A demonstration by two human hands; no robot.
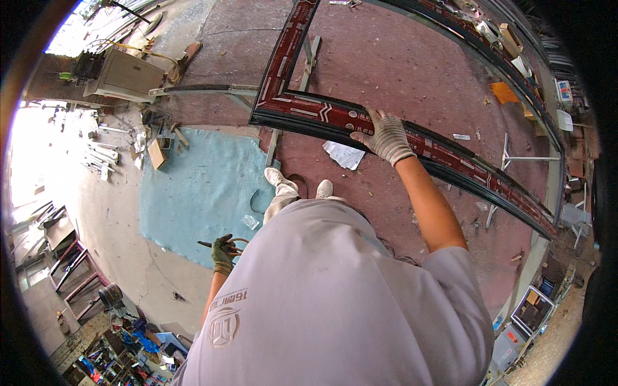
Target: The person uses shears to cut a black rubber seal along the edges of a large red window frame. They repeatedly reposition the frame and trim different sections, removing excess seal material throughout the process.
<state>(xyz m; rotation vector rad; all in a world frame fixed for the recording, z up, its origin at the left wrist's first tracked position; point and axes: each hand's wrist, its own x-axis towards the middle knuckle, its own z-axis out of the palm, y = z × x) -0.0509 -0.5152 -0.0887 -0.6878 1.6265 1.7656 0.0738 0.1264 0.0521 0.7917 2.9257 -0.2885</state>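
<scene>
Frame: the big dark-edged red frame (302,106) lies beyond and to the right of the blue mat (193,186); its nearest left corner shows, but its far left stretch runs out of view.
Right hand: this striped-gloved hand (388,138) lies across the frame's near bar, right of the mat; thumb and fingers are spread, and I can't tell whether it clamps or just rests, the underside being hidden.
Left hand: this dark-gloved hand (223,254), over the mat's near edge, is closed around a dark-tipped tool (205,244); its kind is hard to make out, the fingers covering its middle.
Shirt: a grey shirt (347,289) blocks the floor nearest the mat's right side, plus most of the legs.
Shoes: two pale shoes (273,176) peep out by the mat's right edge.
Paper: a white sheet (343,156), right of the mat, is partly tucked from sight under the frame.
Hammer: one hammer (181,136) sits at the mat's far left corner.
</scene>
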